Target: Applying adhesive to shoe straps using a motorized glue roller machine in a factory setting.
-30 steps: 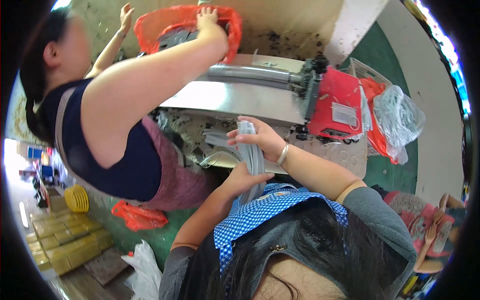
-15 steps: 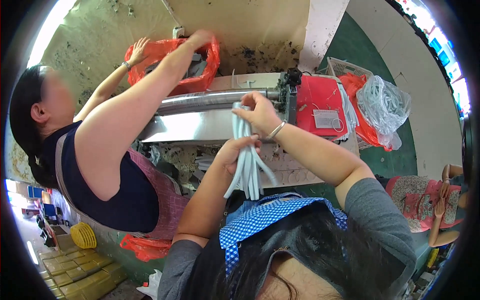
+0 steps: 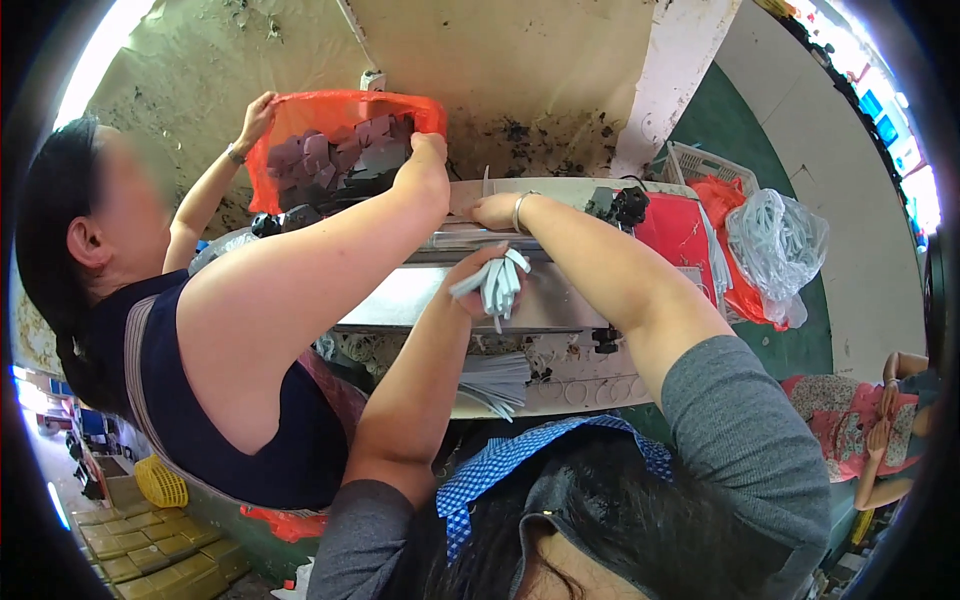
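Note:
My left hand (image 3: 470, 280) is closed around a bundle of pale grey strips (image 3: 498, 287), whose ends point towards me just in front of the machine's metal roller (image 3: 465, 240). My right hand (image 3: 495, 210) reaches past the roller to the pale back plate (image 3: 560, 187) of the machine. Its fingers are bent together, and whatever may lie between them is hidden. Beneath my left forearm, more grey strips (image 3: 495, 383) lie fanned out on the machine's lower front ledge.
At my left, a co-worker (image 3: 240, 350) holds a red plastic bag (image 3: 440, 118) of dark flat pieces. Right of the roller is a red panel (image 3: 672, 228). Beyond it, a clear bag of pale strips (image 3: 775, 245) rests by a white crate (image 3: 710, 160). Another person (image 3: 850, 420) stands far right.
My right hand has left the strips' upper end and moved beyond the roller. The bundle has tipped in my left hand, ends now towards me. The co-worker has raised and spread the red bag.

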